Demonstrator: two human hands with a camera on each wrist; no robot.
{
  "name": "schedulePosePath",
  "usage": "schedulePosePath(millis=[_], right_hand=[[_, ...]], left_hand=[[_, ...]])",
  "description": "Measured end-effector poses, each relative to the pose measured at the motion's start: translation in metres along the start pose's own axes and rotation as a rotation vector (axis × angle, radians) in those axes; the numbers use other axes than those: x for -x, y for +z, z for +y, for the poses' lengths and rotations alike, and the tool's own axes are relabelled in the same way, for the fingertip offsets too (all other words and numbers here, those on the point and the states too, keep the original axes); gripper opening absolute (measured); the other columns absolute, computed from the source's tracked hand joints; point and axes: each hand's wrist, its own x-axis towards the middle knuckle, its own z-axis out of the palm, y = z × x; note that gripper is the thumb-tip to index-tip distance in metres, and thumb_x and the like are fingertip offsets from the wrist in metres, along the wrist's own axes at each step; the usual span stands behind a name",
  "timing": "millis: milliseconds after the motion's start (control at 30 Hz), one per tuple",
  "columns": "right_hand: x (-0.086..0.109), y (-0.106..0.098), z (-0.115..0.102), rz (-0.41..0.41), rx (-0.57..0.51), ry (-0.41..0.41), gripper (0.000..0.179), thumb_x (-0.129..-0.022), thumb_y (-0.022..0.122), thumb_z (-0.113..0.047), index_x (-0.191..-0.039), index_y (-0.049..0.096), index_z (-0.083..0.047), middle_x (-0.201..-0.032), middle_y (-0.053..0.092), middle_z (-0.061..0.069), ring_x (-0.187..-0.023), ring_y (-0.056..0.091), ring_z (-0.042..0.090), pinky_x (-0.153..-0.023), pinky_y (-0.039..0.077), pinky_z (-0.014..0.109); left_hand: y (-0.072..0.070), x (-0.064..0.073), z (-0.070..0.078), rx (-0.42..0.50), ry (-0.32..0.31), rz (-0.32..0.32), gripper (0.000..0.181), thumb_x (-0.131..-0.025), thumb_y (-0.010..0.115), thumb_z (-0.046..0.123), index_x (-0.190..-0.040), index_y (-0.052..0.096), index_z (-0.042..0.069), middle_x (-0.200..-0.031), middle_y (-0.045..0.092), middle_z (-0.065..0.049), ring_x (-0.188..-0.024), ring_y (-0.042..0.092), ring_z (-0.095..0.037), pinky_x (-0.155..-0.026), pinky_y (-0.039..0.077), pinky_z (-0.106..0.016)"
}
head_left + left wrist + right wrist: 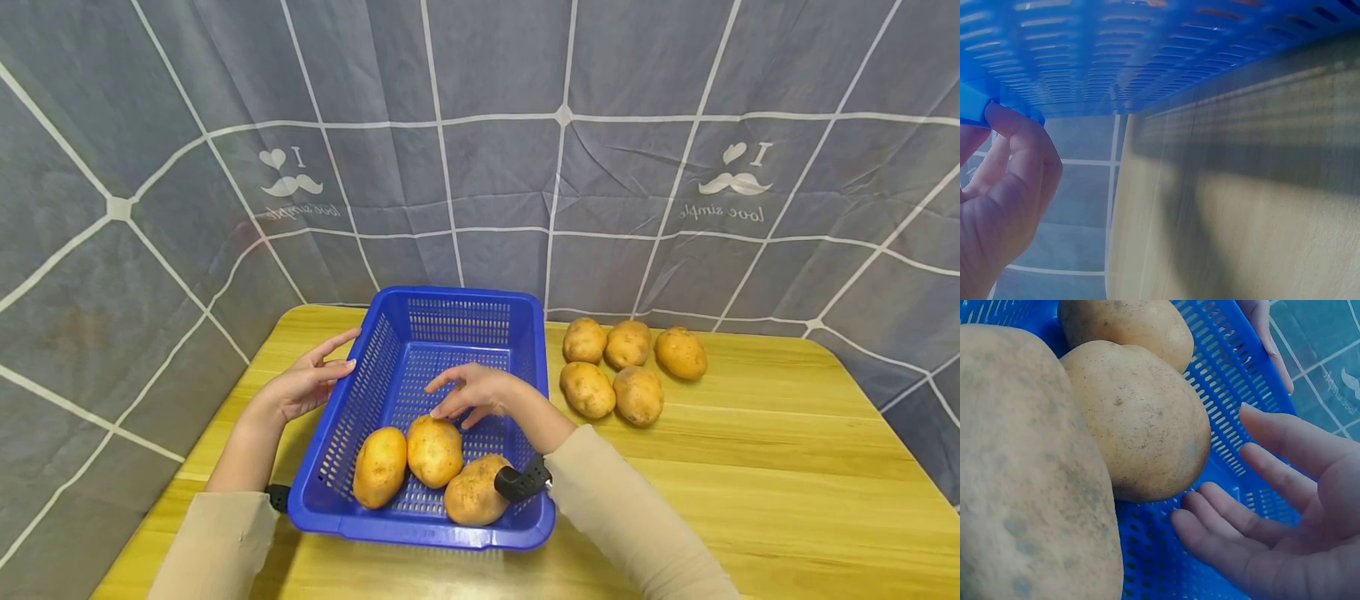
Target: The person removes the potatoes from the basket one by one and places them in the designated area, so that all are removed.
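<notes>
A blue perforated plastic basket (420, 533) stands on the table with three potatoes near its front side: a left potato (380, 468), a middle potato (435, 452) and a right potato (474, 493). At the basket's left rim my left hand (303, 387) grips the edge; the left wrist view shows its bent fingers (1022, 140) right at the rim. Inside the basket, my right hand (483, 392) hovers with loosely spread fingers beside the middle potato. Nothing sits in its palm in the right wrist view. The right wristband covers part of the right potato.
Several more potatoes (587, 390) lie grouped on the wooden table (750, 467), to the right of the basket. A grey curtain (495, 167) with white lines hangs behind the table and along its left side.
</notes>
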Motion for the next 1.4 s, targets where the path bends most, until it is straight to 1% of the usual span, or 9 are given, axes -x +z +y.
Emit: schedulePosePath(millis=[100,200,467,700,900,1067,1200,1400], right_hand=[[-0.001,0.001,0.002,-0.014,0.02,0.017,0.047,-0.079,0.072,-0.004,-0.123,0.057,-0.004,-0.093,0.065,0.009,-0.082,0.06,0.019,-0.069,0.055,0.04],[0.0,0.003,0.003,-0.035,0.041,0.025,0.045,-0.078,0.073,-0.005,-0.121,0.059,-0.005,-0.091,0.062,0.008,-0.078,0.059,0.018,-0.067,0.055,0.04],[0.003,0.005,0.004,-0.087,0.093,0.024,0.041,-0.078,0.074,-0.005,-0.117,0.062,-0.009,-0.084,0.063,0.006,-0.07,0.054,0.017,-0.065,0.055,0.039],[0.002,0.007,0.005,-0.093,0.113,0.019,0.039,-0.077,0.074,-0.005,-0.114,0.064,-0.01,-0.089,0.063,0.007,-0.074,0.056,0.018,-0.065,0.056,0.037],[0.002,0.009,0.005,-0.106,0.115,0.01,0.04,-0.077,0.074,-0.003,-0.115,0.063,-0.009,-0.088,0.064,0.008,-0.075,0.059,0.017,-0.062,0.056,0.036],[0.001,0.01,0.005,-0.136,0.129,0.017,0.046,-0.076,0.074,-0.001,-0.119,0.059,-0.01,-0.093,0.059,0.012,-0.077,0.06,0.019,-0.062,0.056,0.036],[0.0,0.012,0.005,-0.158,0.12,0.011,0.047,-0.077,0.073,0.0,-0.12,0.058,-0.01,-0.095,0.057,0.014,-0.077,0.061,0.021,-0.062,0.056,0.035],[0.002,0.011,0.006,-0.144,0.127,-0.008,0.046,-0.075,0.074,0.001,-0.117,0.059,-0.01,-0.092,0.057,0.014,-0.075,0.061,0.02,-0.06,0.056,0.035]], left_hand=[[0.0,0.0,0.001,-0.004,-0.004,0.004,0.056,-0.097,0.043,-0.001,-0.145,0.022,0.017,-0.098,0.067,-0.004,-0.083,0.066,-0.016,-0.074,0.055,-0.029],[0.0,0.0,0.001,-0.006,-0.008,0.007,0.057,-0.097,0.043,-0.001,-0.146,0.021,0.016,-0.097,0.067,-0.004,-0.083,0.066,-0.016,-0.074,0.055,-0.029],[0.0,-0.001,0.0,-0.001,-0.009,0.006,0.055,-0.097,0.043,-0.001,-0.144,0.023,0.018,-0.097,0.067,-0.004,-0.084,0.066,-0.016,-0.074,0.055,-0.029],[0.0,-0.001,0.0,0.002,0.002,-0.007,0.052,-0.097,0.043,-0.001,-0.142,0.028,0.019,-0.097,0.067,-0.004,-0.083,0.066,-0.016,-0.073,0.055,-0.029],[-0.002,0.0,0.0,-0.004,0.0,-0.011,0.052,-0.096,0.043,-0.002,-0.142,0.029,0.019,-0.096,0.067,-0.004,-0.082,0.065,-0.015,-0.073,0.055,-0.029],[-0.003,0.0,0.0,0.004,0.009,-0.032,0.049,-0.097,0.041,-0.003,-0.138,0.034,0.022,-0.097,0.067,-0.004,-0.084,0.065,-0.015,-0.074,0.055,-0.028],[-0.005,0.001,0.0,-0.004,0.012,-0.035,0.048,-0.097,0.039,-0.004,-0.136,0.037,0.024,-0.098,0.067,-0.004,-0.084,0.065,-0.015,-0.074,0.055,-0.028],[-0.005,-0.001,0.0,-0.014,0.004,-0.029,0.048,-0.097,0.039,-0.003,-0.137,0.035,0.024,-0.101,0.067,-0.005,-0.086,0.065,-0.016,-0.074,0.055,-0.029]])
